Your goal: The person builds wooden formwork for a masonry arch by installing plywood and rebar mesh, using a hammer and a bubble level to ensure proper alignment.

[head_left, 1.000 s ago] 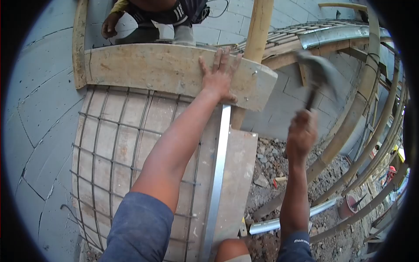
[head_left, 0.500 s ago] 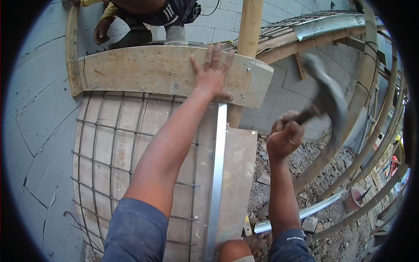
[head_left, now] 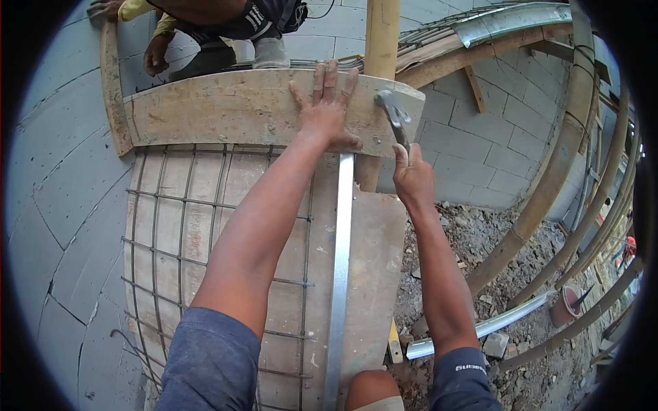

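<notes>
Below the left hand (head_left: 324,115) run a metal strip (head_left: 340,274) and rebar mesh (head_left: 183,199); beyond it, a co-worker (head_left: 240,20) crouches. That hand presses flat, fingers spread, on the curved board (head_left: 219,103). The right hand (head_left: 415,177) grips the hammer (head_left: 397,122), head at the board. Farther right, a bucket (head_left: 563,312) holds something dark.

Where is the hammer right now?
In the head view, the hammer is above and right of centre, in the right hand, its head at the right end of the curved board, to the right of the left hand.
</notes>
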`<state>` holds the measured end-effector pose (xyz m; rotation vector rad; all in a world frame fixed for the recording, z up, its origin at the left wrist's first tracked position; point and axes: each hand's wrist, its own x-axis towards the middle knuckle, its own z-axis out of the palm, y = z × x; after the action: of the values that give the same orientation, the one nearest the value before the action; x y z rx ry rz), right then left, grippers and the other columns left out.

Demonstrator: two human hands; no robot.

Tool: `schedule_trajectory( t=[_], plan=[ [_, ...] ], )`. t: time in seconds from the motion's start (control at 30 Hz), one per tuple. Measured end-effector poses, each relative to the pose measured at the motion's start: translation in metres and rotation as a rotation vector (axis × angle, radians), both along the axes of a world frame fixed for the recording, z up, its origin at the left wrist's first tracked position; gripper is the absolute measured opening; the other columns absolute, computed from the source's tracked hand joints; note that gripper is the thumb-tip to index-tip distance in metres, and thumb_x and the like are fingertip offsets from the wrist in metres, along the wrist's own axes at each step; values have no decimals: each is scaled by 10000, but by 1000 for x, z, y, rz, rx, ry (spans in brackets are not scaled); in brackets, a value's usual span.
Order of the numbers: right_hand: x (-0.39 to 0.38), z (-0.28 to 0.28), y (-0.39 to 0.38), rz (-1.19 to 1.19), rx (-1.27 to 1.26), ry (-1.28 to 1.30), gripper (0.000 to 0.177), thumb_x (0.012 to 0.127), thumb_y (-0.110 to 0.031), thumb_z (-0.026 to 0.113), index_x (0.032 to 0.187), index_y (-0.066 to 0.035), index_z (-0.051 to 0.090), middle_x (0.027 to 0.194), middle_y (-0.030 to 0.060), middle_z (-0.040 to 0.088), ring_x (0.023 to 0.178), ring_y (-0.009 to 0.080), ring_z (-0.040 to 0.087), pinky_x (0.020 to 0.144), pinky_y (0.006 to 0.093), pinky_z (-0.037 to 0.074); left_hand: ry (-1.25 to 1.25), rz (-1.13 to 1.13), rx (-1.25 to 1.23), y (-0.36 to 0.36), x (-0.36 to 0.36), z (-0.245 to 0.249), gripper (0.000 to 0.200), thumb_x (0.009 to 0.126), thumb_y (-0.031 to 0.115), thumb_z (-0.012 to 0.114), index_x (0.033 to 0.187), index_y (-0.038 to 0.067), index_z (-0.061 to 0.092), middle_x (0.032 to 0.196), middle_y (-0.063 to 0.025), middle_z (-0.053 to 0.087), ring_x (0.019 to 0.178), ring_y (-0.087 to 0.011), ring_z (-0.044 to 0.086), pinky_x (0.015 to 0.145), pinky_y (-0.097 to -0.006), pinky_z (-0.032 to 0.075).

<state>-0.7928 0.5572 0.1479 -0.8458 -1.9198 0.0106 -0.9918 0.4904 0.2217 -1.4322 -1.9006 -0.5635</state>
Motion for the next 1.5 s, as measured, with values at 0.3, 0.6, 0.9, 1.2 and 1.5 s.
schedule_trajectory(
  t=[0.3,0.6,0.9,1.2,1.5],
  plan=[
    [5,-4,-3,42,68,138,360,1020,-388,479,951,-39,532,701,280,605,714,509,595,583,569,440,-1,13,-20,2,-1,1,1547,438,640,878,1559,320,-140,1630,-119,-197,1494,-335,-202,1063,-793,-38],
    [43,-78,8,325,459,238,277,1006,-316,528,964,-45,566,711,196,617,640,438,618,528,482,471,16,-18,-43,0,-6,1,1596,381,540,924,1566,314,-120,1621,-138,-221,1492,-362,-199,1045,-799,-47],
    [24,-76,14,137,75,123,383,1009,-417,499,919,-45,514,659,238,596,640,484,587,551,543,439,19,23,-54,2,-3,3,1593,386,567,918,1565,319,-124,1620,-146,-222,1493,-363,-193,1060,-787,-38],
    [192,-239,-75,60,-546,268,348,1017,-316,487,885,0,550,764,242,556,727,417,566,670,460,423,162,-63,97,17,-19,-9,1582,396,613,901,1567,312,-118,1622,-125,-229,1501,-342,-175,1043,-799,-17],
    [365,-382,-288,-810,-1062,-119,412,864,-387,696,1049,-22,648,910,186,640,881,380,616,821,457,472,275,-68,110,14,-18,-14,1533,453,613,895,1573,292,-102,1628,-171,-177,1493,-390,-169,1076,-761,30]
  ],
)
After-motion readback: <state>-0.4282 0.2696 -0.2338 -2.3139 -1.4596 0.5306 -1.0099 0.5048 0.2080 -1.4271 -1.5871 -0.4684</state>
